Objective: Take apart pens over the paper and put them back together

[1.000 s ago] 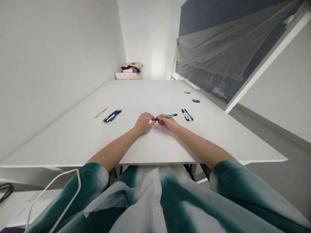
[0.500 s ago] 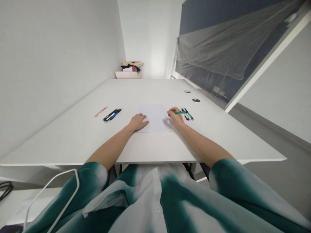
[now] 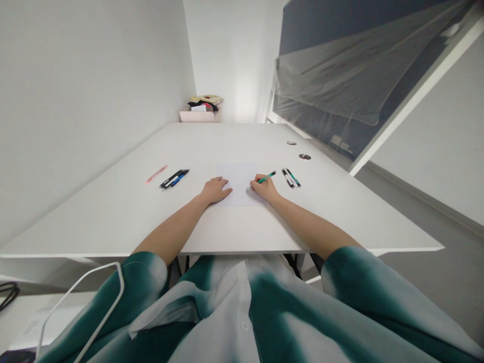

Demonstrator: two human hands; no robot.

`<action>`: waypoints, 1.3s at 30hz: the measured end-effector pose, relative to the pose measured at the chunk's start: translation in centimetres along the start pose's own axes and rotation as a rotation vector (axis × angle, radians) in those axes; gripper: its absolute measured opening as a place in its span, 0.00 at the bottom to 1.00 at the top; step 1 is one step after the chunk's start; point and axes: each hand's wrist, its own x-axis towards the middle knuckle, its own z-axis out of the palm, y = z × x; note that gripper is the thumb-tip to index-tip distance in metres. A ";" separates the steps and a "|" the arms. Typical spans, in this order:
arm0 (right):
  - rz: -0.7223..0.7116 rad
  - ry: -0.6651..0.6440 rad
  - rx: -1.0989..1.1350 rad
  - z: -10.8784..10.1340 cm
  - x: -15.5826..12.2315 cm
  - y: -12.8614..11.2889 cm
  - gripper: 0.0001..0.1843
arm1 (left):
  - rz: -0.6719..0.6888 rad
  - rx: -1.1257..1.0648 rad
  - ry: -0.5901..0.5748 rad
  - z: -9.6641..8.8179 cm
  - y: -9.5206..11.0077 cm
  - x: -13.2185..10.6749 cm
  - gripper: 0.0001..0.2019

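A sheet of white paper [image 3: 238, 177] lies on the white table [image 3: 113, 217], in front of me. My left hand [image 3: 215, 190] rests flat, palm down, on the paper's left edge and holds nothing. My right hand [image 3: 264, 188] lies on the paper's right part and grips a green-and-black pen [image 3: 267, 177] like a writing tool, its tip down at the sheet. To the left lie a pink pen [image 3: 156, 174] and a bunch of black and blue pens [image 3: 174, 178]. Black and green pens [image 3: 290, 178] lie just right of my right hand.
Two round metal grommets [image 3: 304, 157] are set in the table's far right area. A pale box with assorted items [image 3: 199, 116] stands beyond the far end. A wall runs along the left, a plastic-covered panel [image 3: 340, 75] stands right, and a white cable loop [image 3: 81, 312] hangs near my lap.
My right hand has moved left and down onto the paper, and the pen now tilts with its tip at the sheet. My left hand has stayed put since half a second ago.
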 end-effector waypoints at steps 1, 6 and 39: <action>0.013 0.013 -0.005 -0.1 0.0 0.0 0.09 | -0.004 -0.001 -0.006 -0.1 0.0 0.0 0.26; 0.049 0.046 -0.025 -0.4 0.3 0.0 0.09 | 0.002 -0.008 -0.007 0.0 -0.1 0.1 0.26; 0.035 0.089 0.289 -0.9 0.7 -0.2 0.16 | 0.045 -0.083 0.114 -0.1 0.2 -0.1 0.25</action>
